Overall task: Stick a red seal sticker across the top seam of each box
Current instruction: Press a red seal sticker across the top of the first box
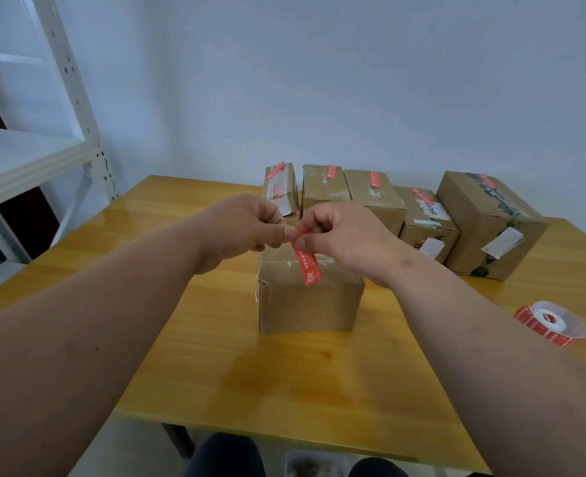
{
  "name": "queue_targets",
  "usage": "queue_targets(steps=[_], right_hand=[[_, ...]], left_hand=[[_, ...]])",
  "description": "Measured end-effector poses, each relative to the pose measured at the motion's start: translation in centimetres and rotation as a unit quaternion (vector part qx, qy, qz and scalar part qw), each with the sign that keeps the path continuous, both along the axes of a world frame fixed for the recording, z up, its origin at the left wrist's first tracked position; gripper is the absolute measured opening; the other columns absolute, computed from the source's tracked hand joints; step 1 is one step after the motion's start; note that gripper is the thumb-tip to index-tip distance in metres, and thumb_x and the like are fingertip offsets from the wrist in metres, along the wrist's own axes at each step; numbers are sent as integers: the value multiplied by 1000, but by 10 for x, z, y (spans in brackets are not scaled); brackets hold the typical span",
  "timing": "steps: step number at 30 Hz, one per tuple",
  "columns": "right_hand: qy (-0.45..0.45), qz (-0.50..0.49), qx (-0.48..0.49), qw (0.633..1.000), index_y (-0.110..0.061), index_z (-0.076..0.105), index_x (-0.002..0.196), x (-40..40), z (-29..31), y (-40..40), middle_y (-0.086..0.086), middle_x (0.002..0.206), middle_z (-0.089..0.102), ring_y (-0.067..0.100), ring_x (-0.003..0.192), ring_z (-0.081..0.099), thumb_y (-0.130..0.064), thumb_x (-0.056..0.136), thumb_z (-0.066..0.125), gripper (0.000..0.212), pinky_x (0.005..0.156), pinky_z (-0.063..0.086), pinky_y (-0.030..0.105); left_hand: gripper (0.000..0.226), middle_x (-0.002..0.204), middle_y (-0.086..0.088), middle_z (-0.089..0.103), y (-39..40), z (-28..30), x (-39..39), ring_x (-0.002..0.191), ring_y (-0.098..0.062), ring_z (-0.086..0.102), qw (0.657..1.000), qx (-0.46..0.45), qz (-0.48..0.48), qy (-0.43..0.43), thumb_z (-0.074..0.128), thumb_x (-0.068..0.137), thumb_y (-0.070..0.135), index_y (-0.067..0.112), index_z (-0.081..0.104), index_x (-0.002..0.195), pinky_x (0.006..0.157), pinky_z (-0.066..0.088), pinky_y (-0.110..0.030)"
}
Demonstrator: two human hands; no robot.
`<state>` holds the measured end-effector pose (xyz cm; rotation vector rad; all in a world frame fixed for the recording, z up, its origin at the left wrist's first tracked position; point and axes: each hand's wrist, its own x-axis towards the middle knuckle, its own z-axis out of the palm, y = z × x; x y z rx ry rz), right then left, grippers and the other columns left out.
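A brown cardboard box [305,304] stands in the middle of the wooden table [216,373]. Above its top, my left hand [247,228] and my right hand [339,235] both pinch the upper end of a red seal sticker [307,263]. The strip hangs down from my fingertips in front of the box's top edge. Whether its lower end touches the cardboard I cannot tell. The far part of the box's top is hidden behind my hands.
Several cardboard boxes [374,194] with red stickers on top stand in a row at the back of the table. A roll of red stickers [549,323] lies at the right. A white metal shelf [37,146] stands to the left. The table's front edge is close to my knees.
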<state>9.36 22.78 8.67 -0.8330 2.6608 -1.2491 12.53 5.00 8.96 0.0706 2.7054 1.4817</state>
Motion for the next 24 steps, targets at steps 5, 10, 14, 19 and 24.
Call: queue_targets(steps=[5,10,14,19,24], right_hand=[[-15,-64,-53,996,-18,71,88,-5,-6,5,-6,79,70,9,76,68,-18,86,73,3,75,54,26],[-78,-185,-214,956,-17,66,83,-12,-7,11,5,87,74,12,74,68,-14,89,68,7,55,44,13],[-102,-202,-269,936,-17,65,81,-11,-9,7,6,84,73,15,75,68,-14,89,67,9,63,45,21],[-127,-205,-279,929,-17,64,81,-6,-16,4,3,81,71,12,73,66,-16,90,68,10,61,43,19],[-116,-213,-202,949,-7,67,90,-4,-20,9,6,89,73,19,87,67,-22,87,70,15,67,43,26]], left_hand=[[20,80,-4,67,-4,-7,-5,80,-15,60,994,56,92,32,65,91,24,7,65,80,81,52,-33],[28,97,-3,69,2,-14,-3,91,-15,61,992,75,105,18,53,97,37,15,70,91,83,51,-32],[41,99,0,65,18,-16,-3,95,-16,58,998,21,49,-43,59,86,56,17,67,96,86,48,-34],[17,83,-6,64,20,-18,-2,85,-19,55,995,41,64,-60,72,84,24,11,64,77,78,43,-33],[11,95,-10,66,9,-16,-3,89,-20,54,993,53,88,-65,68,87,19,12,65,79,78,43,-32]])
